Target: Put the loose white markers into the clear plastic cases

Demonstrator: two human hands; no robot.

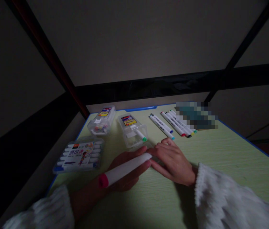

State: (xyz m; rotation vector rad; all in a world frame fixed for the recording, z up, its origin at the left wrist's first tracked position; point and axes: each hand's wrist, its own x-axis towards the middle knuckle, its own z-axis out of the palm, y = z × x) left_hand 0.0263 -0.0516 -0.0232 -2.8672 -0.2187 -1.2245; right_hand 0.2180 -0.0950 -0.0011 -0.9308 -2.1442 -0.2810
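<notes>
My left hand (pixel 127 165) is closed around a white marker (pixel 124 170) with a pinkish-red end pointing back toward me. At the marker's far end, my right hand (pixel 172 160) has its fingers and thumb bent in close around the tip; the exact contact is partly hidden. Just beyond my hands stands a clear plastic case (pixel 129 124) with a yellow and blue label. A green-ended marker (pixel 141 135) lies at the front of that case. White sleeves reach down to both wrists.
Left of my hands lies a clear pack of white markers (pixel 79 156). Behind it is a second clear case (pixel 104 117) with colourful contents. Several loose markers (pixel 177 124) lie at the back right, beside a blurred-out patch. The pale green tabletop (pixel 220 152) has a blue edge.
</notes>
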